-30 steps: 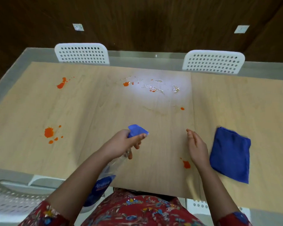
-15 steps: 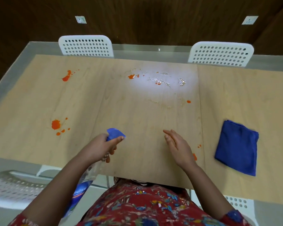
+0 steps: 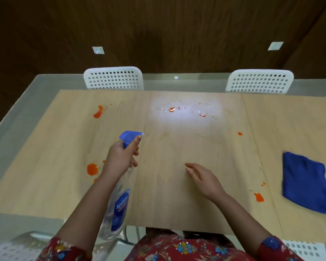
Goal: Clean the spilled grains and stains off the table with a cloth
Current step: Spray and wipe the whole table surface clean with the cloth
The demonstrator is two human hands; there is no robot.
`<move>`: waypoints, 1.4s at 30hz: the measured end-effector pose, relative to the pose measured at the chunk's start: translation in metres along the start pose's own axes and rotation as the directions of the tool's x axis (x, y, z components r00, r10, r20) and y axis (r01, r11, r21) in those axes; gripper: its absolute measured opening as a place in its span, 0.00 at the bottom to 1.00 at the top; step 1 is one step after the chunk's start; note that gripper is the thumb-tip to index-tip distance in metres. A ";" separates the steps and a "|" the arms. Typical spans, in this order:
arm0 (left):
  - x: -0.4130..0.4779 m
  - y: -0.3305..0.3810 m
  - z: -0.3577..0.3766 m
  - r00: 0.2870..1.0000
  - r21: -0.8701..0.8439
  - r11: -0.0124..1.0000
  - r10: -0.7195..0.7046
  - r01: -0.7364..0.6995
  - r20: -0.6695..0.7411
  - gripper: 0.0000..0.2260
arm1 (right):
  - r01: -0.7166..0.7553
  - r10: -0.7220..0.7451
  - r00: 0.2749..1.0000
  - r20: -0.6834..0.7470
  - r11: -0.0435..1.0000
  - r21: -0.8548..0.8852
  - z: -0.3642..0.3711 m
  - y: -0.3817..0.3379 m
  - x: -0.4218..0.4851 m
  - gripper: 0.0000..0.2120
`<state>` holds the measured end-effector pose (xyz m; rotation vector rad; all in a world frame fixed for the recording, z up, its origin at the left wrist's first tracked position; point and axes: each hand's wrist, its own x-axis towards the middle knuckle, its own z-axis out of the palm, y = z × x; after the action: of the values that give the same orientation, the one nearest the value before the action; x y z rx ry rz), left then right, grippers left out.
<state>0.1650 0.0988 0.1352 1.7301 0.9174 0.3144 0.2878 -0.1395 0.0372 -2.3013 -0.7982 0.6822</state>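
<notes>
My left hand (image 3: 120,157) grips the neck of a clear spray bottle (image 3: 118,206) with a blue label and blue trigger head (image 3: 129,137), nozzle aimed across the wooden table (image 3: 177,185). My right hand (image 3: 203,178) hovers low over the table's middle, fingers relaxed, holding nothing. A folded blue cloth (image 3: 307,182) lies flat at the right, well apart from both hands. Orange stains mark the table: one far left (image 3: 98,113), one beside my left wrist (image 3: 92,168), one near the front right (image 3: 259,197). Wet droplets with small orange bits (image 3: 186,110) glisten at the far middle.
Two white perforated chairs stand at the far side, one left (image 3: 113,78), one right (image 3: 259,81). A grey glass border (image 3: 26,95) rings the wooden top. Another white chair (image 3: 13,247) sits at the near left. A dark wood wall is behind.
My left hand has carried the spray bottle forward and up over the table. My right hand has drifted left, away from the cloth and the near orange stain.
</notes>
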 end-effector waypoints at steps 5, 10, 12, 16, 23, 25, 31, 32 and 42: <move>0.034 0.009 -0.035 0.976 -0.036 0.991 0.116 -0.125 -0.186 0.16 | 0.040 -0.037 0.998 0.048 0.997 -0.068 0.003 -0.028 0.025 0.20; 0.084 0.020 -0.062 0.875 -0.167 0.954 0.147 -0.248 -0.461 0.12 | 0.037 -0.036 0.999 0.019 0.998 -0.044 0.002 -0.055 0.057 0.18; 0.101 0.021 -0.062 0.842 -0.147 0.947 0.173 -0.284 -0.510 0.11 | 0.034 -0.034 0.999 0.020 0.999 -0.023 0.002 -0.062 0.064 0.17; 0.128 0.024 -0.061 0.806 -0.110 0.950 0.183 -0.292 -0.562 0.13 | 0.027 -0.027 0.999 0.036 0.999 0.017 0.006 -0.070 0.072 0.15; 0.130 -0.005 -0.035 0.728 -0.041 0.965 0.166 -0.257 -0.666 0.36 | 0.017 -0.018 1.000 0.000 0.991 0.136 0.008 -0.072 0.071 0.14; 0.116 -0.026 -0.007 0.698 -0.023 0.981 0.122 -0.195 -0.706 0.44 | 0.010 -0.008 1.000 -0.013 0.985 0.174 0.005 -0.069 0.067 0.15; 0.052 -0.055 0.100 0.865 -0.010 0.997 0.067 -0.083 -0.497 0.36 | -0.044 0.053 0.998 -0.028 0.961 0.273 -0.021 -0.036 0.042 0.14; 0.045 -0.057 0.117 0.917 0.004 0.996 0.079 -0.084 -0.391 0.32 | -0.054 0.067 0.997 -0.036 0.958 0.283 -0.028 -0.026 0.035 0.14; 0.051 -0.041 0.234 0.908 0.238 0.901 0.283 -0.362 0.309 0.10 | -0.329 0.381 0.753 -0.537 0.924 0.194 -0.117 0.159 -0.022 0.16</move>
<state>0.3256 -0.0238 0.0010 2.1439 0.4888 0.1587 0.4047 -0.2989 0.0158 -2.4012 -0.0421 0.1388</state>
